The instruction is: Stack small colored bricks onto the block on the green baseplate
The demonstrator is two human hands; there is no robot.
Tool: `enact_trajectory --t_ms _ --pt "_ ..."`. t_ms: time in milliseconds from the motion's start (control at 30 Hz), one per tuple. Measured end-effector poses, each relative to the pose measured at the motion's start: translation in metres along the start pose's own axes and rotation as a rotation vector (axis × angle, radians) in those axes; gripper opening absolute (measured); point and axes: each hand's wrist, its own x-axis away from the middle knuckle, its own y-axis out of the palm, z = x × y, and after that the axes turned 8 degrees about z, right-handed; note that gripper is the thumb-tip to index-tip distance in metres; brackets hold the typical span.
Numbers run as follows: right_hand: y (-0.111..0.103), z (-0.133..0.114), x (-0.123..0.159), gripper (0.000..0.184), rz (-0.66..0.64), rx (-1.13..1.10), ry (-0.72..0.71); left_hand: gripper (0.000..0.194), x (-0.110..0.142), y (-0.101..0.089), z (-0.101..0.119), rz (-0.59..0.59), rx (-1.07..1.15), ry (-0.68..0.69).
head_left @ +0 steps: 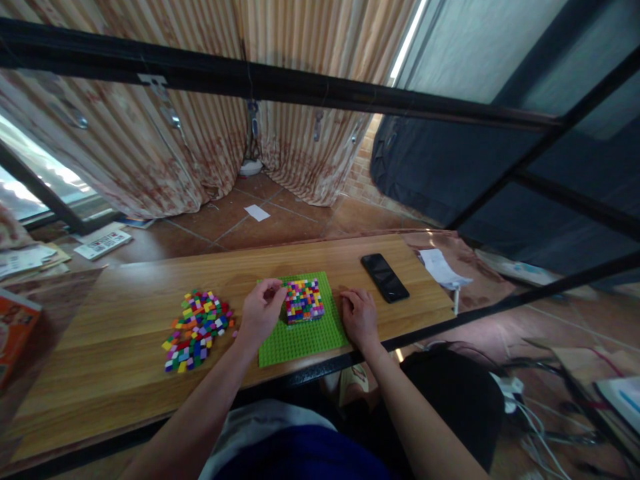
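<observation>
A green studded baseplate [300,337] lies on the wooden table [125,360] in front of me. On it stands a square block of many-coloured small bricks [303,300]. My left hand [261,312] hovers at the block's left edge with thumb and fingers pinched together; what they hold is too small to make out. My right hand [358,317] rests on the table at the baseplate's right edge, fingers curled in. A loose heap of coloured small bricks [197,329] lies to the left of my left hand.
A black phone [385,277] lies face up to the right of the baseplate, with a white paper slip [441,269] beyond it at the table's end. Black frame bars cross the view. Striped curtains, tiled floor and cables surround the table.
</observation>
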Motion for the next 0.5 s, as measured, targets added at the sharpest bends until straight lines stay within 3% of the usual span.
enact_trajectory --t_ms 167,500 --pt "-0.0002 0.0001 -0.0005 0.023 -0.004 0.002 0.000 0.031 -0.0077 0.0075 -0.0054 0.004 0.033 -0.034" --pt "-0.0001 -0.0004 -0.0005 0.024 0.006 0.005 -0.004 0.027 -0.0080 0.0097 0.0038 -0.054 0.015 -0.086"
